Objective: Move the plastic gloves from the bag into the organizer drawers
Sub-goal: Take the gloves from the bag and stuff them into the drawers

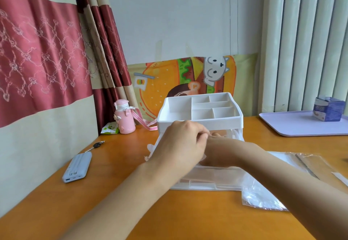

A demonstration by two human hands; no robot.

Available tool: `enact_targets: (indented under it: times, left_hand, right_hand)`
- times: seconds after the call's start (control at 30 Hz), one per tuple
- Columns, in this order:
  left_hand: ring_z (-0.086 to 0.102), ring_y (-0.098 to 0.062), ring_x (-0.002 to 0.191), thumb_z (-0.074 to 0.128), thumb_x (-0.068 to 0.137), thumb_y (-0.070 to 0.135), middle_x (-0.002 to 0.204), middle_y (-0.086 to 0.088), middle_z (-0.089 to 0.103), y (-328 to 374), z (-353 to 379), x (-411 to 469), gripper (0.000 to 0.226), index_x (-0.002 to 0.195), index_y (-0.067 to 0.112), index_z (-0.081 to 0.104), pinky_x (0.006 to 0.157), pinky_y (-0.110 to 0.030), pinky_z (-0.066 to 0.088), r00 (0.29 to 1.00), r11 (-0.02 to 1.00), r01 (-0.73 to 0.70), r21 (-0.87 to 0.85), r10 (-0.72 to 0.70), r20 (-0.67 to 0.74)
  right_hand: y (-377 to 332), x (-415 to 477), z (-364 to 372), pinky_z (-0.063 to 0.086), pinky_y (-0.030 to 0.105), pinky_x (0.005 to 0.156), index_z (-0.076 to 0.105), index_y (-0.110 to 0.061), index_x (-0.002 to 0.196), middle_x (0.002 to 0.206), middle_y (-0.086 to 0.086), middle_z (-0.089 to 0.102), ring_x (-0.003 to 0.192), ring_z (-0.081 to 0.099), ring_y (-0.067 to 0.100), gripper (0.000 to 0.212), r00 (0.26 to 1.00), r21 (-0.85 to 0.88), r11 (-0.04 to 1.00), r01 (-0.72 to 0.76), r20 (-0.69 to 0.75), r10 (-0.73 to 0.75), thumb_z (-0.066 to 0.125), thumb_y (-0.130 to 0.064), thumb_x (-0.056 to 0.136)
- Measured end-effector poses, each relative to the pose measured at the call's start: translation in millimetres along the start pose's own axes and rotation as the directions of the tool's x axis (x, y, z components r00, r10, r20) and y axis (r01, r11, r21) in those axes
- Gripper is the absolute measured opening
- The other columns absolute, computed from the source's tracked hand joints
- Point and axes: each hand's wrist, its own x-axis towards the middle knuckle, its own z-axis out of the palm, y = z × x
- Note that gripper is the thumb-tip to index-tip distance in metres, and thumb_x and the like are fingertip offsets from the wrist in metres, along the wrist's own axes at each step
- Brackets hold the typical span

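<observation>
A white organizer (237, 117) with open top compartments stands on the orange desk. Its clear drawer (207, 180) is pulled out toward me. My left hand (180, 143) hovers over the drawer with its fingers curled down on thin translucent plastic gloves (149, 150), whose edges stick out past the drawer's left side. My right hand (218, 144) reaches into the drawer from the right. It is partly hidden under the left hand, and its fingertips lie flat toward the organizer body. The clear plastic bag (263, 196) lies flat on the desk right of the drawer.
A grey power bank (77, 167) and keys (96, 145) lie at the left. A pink bottle (125, 117) with a strap and a green packet (110, 128) stand at the back left. A lilac tray (293, 125) with a blue box (328, 109) sits at the back right.
</observation>
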Motion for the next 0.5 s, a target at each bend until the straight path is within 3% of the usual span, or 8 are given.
enact_targets:
  times: [0.1,0.23,0.33,0.43,0.5]
  left_hand:
    - [0.067,-0.013,0.066,0.055,0.094,0.032,0.072,-0.002,0.072,-2,3,2,0.031,0.078,0.014,0.074,0.071,-0.032,0.056,0.988,0.996,0.089,-0.023,-0.085,0.130]
    - [0.058,-0.013,0.067,0.053,0.091,0.038,0.065,0.008,0.063,-18,14,6,0.028,0.072,0.028,0.071,0.064,-0.031,0.050,0.945,0.983,0.136,0.125,-0.167,0.280]
    - [0.051,-0.016,0.066,0.051,0.092,0.036,0.061,0.005,0.054,-28,17,7,0.036,0.063,0.021,0.064,0.064,-0.034,0.043,0.895,0.957,0.207,0.202,-0.269,0.357]
    - [0.058,-0.024,0.100,0.050,0.094,0.038,0.101,-0.008,0.066,-32,15,10,0.031,0.095,0.013,0.067,0.088,-0.034,0.047,0.859,0.936,0.242,0.254,-0.328,0.392]
    - [0.056,-0.025,0.111,0.055,0.093,0.037,0.117,-0.010,0.062,-31,6,11,0.039,0.121,0.010,0.060,0.087,-0.030,0.046,0.872,0.922,0.237,0.306,-0.341,0.350]
  right_hand:
    - [1,-2,-3,0.026,0.054,0.110,0.033,-0.026,0.145,0.151,0.006,0.024,0.138,0.020,0.034,0.054,0.998,-0.060,0.998,-0.028,0.048,0.031,0.040,-0.049,0.096]
    - [6,-5,-5,0.029,0.049,0.107,0.032,-0.029,0.144,0.146,0.010,0.027,0.134,0.025,0.035,0.054,0.998,-0.056,0.998,-0.018,0.051,0.021,0.043,-0.050,0.095]
    - [7,-6,-5,0.029,0.047,0.108,0.023,-0.027,0.148,0.148,0.008,0.025,0.134,0.027,0.034,0.064,0.997,-0.072,0.997,-0.029,0.067,0.033,0.045,-0.053,0.093]
    - [8,-7,-7,0.031,0.045,0.110,0.021,-0.026,0.149,0.149,0.008,0.026,0.132,0.030,0.032,0.070,0.997,-0.081,0.996,-0.026,0.071,0.032,0.049,-0.053,0.092]
    - [8,-8,-10,0.031,0.042,0.109,0.023,-0.024,0.149,0.148,0.008,0.027,0.131,0.033,0.031,0.071,0.996,-0.067,0.997,-0.034,0.077,0.039,0.051,-0.054,0.090]
